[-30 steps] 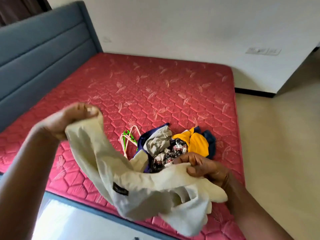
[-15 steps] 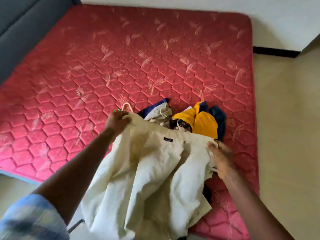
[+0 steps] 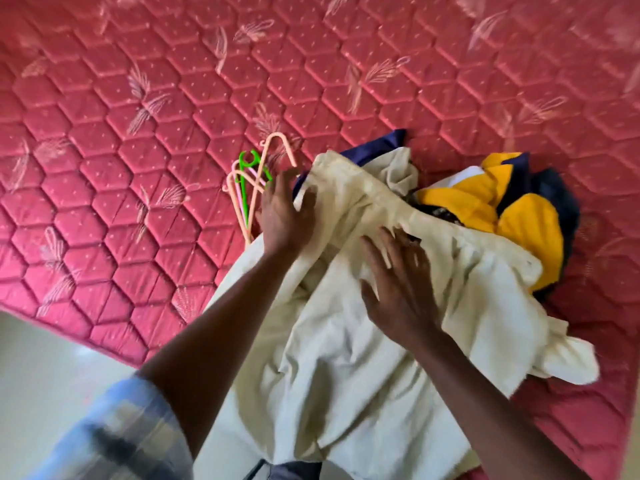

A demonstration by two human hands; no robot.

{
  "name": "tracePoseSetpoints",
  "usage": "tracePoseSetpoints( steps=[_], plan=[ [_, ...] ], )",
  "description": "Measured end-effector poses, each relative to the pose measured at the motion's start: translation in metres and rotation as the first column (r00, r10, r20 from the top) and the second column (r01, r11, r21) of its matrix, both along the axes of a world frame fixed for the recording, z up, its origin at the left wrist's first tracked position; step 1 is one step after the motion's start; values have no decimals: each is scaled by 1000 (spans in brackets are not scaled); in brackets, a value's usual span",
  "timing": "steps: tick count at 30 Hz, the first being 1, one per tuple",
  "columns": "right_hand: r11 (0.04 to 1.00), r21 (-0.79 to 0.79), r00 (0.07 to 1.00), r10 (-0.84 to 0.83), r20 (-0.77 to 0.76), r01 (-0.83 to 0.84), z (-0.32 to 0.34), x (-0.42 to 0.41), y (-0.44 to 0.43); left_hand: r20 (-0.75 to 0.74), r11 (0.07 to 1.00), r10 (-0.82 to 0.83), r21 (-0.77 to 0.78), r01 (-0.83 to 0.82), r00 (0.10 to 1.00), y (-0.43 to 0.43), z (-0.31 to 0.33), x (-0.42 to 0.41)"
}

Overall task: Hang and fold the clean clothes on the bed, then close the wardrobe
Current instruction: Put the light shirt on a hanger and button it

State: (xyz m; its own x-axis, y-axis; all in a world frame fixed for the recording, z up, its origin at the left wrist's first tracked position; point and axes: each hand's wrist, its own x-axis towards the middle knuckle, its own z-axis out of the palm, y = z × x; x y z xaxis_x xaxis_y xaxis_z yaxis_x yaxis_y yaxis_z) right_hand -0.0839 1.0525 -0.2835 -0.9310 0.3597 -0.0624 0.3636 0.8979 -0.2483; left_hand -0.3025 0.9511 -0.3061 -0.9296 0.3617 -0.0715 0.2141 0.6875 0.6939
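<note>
A cream garment (image 3: 349, 358) lies spread on the near edge of the red quilted mattress (image 3: 138, 140), hanging over the edge toward me. My left hand (image 3: 282, 214) rests flat on its upper left corner with the fingers straight. Over the middle of its top edge lies my right hand (image 3: 394, 282), fingers spread and straight. Behind the garment lies a pile of clothes: a yellow and navy piece (image 3: 502, 206), a dark patterned piece, and a pale one (image 3: 398, 171). Left of the pile lie plastic hangers (image 3: 252, 181), peach, pink and green.
Pale floor (image 3: 45, 375) shows at the lower left, below the mattress edge. A blurred blue checked sleeve (image 3: 114, 434) covers my left upper arm. The wardrobe is out of view.
The cream garment, held up in the air a second ago, now lies on the mattress. Both hands have let go of it and flattened onto it. The camera has tilted down.
</note>
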Motion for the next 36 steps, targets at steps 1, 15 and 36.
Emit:
tracePoseSetpoints(
  steps=[1, 15, 36],
  plan=[
    [1000, 0, 998, 13, 56, -13, -12, -13, -8, -11, 995, 96, 13, -95, 995, -20, -10, 1],
    [998, -46, 984, -33, 176, 41, -112, -54, 4, 12, 923, 361, -145, -356, 932, -94, -66, -64],
    [973, -159, 908, -87, 410, 166, -89, -64, -1, 486, 238, 532, 699, -674, 693, -162, 22, -51]
  ],
)
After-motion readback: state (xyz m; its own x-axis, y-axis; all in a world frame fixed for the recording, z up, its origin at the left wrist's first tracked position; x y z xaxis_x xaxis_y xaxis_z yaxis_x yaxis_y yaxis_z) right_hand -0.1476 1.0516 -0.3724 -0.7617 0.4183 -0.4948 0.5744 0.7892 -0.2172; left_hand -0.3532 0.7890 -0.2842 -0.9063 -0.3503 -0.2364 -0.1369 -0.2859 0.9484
